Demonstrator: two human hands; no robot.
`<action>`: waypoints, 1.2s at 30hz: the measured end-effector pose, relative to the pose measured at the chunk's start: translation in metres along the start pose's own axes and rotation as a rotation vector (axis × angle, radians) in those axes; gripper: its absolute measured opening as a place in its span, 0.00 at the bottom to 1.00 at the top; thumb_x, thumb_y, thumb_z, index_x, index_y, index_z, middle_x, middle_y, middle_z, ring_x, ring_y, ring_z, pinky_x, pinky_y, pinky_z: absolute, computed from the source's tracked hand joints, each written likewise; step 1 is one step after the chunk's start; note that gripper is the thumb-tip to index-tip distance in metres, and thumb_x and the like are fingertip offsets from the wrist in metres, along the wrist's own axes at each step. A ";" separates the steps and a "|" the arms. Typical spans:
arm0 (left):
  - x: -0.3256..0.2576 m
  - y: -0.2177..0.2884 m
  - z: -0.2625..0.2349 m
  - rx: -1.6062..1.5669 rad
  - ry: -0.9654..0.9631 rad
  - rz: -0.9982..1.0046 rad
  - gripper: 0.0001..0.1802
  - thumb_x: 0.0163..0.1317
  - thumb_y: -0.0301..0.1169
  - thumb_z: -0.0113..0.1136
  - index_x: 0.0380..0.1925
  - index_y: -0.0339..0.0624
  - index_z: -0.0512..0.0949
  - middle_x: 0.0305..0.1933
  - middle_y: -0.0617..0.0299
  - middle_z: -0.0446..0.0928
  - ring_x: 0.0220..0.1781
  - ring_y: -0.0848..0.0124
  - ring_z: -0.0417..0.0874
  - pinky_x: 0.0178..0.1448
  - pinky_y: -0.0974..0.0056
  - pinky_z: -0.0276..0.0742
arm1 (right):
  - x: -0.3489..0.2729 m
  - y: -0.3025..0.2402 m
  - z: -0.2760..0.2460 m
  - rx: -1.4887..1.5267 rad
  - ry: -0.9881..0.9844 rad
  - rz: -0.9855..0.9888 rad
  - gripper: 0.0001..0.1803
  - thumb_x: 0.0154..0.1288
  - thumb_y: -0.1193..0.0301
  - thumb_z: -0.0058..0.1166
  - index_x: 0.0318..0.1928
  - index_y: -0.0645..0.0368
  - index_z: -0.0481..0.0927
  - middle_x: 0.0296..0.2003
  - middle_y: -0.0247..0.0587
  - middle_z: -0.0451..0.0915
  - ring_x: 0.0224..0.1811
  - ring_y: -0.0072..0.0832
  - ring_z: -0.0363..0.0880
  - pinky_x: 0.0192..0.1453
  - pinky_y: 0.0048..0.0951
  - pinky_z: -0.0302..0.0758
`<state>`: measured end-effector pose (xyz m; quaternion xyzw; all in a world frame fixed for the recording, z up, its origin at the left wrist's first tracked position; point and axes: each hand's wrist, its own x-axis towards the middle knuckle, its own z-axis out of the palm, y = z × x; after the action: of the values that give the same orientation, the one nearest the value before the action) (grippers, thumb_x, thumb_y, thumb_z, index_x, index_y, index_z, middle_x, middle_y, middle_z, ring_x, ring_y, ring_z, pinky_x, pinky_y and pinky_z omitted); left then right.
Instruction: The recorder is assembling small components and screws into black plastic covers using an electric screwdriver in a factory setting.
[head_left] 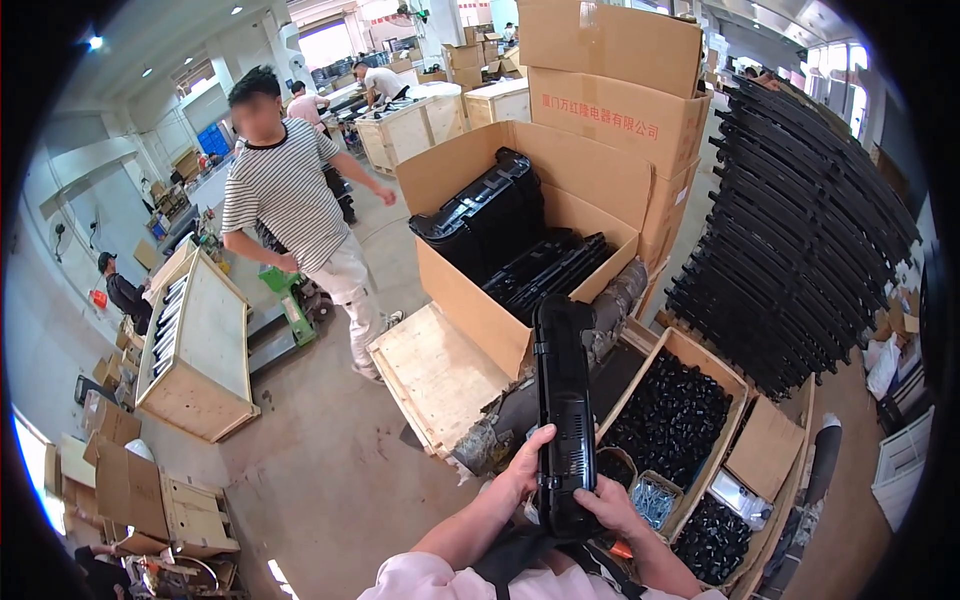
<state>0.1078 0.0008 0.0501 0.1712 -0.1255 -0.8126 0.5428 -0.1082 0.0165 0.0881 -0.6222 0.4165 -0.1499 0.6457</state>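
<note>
The left hand point(530, 465) and right hand point(610, 505) grip a black casing point(566, 385). Farther, a carton point(455, 290) holds black parts point(490, 205); right, a crate point(708, 359) holds small pieces point(665, 420). A far box point(620, 155) bears red lettering.

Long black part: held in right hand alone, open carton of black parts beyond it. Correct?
Not alone: the head view shows the left hand and right hand both holding the long black part. The open carton of black parts beyond it stands.

One left hand point(525, 465) and one right hand point(610, 505) hold one black case point(565, 410). Toward the wooden bin's point(735, 410) near edge sits one pile of silver parts point(653, 500). One striped-shirted person point(285, 190), one green pallet jack point(292, 300).
</note>
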 end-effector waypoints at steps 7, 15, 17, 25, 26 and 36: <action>0.003 0.065 0.001 0.989 0.399 0.560 0.48 0.63 0.40 0.73 0.77 0.36 0.58 0.74 0.47 0.67 0.75 0.56 0.69 0.80 0.52 0.63 | 0.000 -0.017 -0.041 -0.516 0.182 0.010 0.27 0.67 0.50 0.62 0.52 0.61 0.82 0.43 0.57 0.88 0.48 0.51 0.88 0.55 0.46 0.81; -0.007 0.145 0.077 2.154 -0.140 0.818 0.35 0.58 0.46 0.72 0.63 0.42 0.77 0.66 0.51 0.75 0.74 0.49 0.70 0.79 0.45 0.62 | -0.017 -0.061 -0.038 -1.022 -0.007 0.222 0.27 0.65 0.44 0.60 0.47 0.56 0.83 0.34 0.56 0.86 0.44 0.56 0.86 0.50 0.53 0.79; 0.000 0.146 0.054 2.226 -0.359 0.654 0.34 0.58 0.49 0.72 0.59 0.41 0.78 0.63 0.49 0.76 0.71 0.50 0.72 0.77 0.46 0.64 | -0.013 -0.063 -0.033 -1.057 0.019 0.118 0.25 0.67 0.45 0.59 0.47 0.54 0.84 0.33 0.54 0.86 0.43 0.55 0.85 0.50 0.53 0.78; 0.006 0.173 0.003 2.244 -0.567 -0.214 0.25 0.67 0.55 0.62 0.43 0.43 0.84 0.39 0.43 0.86 0.45 0.41 0.87 0.52 0.40 0.80 | 0.016 -0.094 -0.017 -1.230 -0.168 -0.031 0.22 0.69 0.49 0.59 0.45 0.56 0.85 0.28 0.51 0.85 0.41 0.48 0.83 0.59 0.43 0.71; 0.007 0.178 0.004 2.223 -0.614 -0.248 0.24 0.68 0.55 0.61 0.43 0.44 0.84 0.39 0.43 0.86 0.45 0.40 0.87 0.51 0.40 0.81 | 0.019 -0.095 -0.015 -1.259 -0.201 -0.044 0.22 0.69 0.49 0.59 0.46 0.56 0.85 0.28 0.51 0.85 0.41 0.48 0.83 0.59 0.42 0.71; 0.033 0.235 -0.028 2.086 -0.147 -0.078 0.27 0.68 0.56 0.62 0.49 0.43 0.82 0.46 0.42 0.86 0.53 0.42 0.86 0.55 0.43 0.80 | 0.017 -0.121 -0.048 -0.723 1.036 -0.394 0.14 0.62 0.75 0.65 0.49 0.60 0.84 0.43 0.42 0.87 0.47 0.37 0.84 0.58 0.37 0.78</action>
<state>0.3046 -0.1195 0.1119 0.5088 -0.7915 -0.3264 0.0903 -0.0933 -0.0499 0.2004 -0.7116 0.5758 -0.3958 0.0729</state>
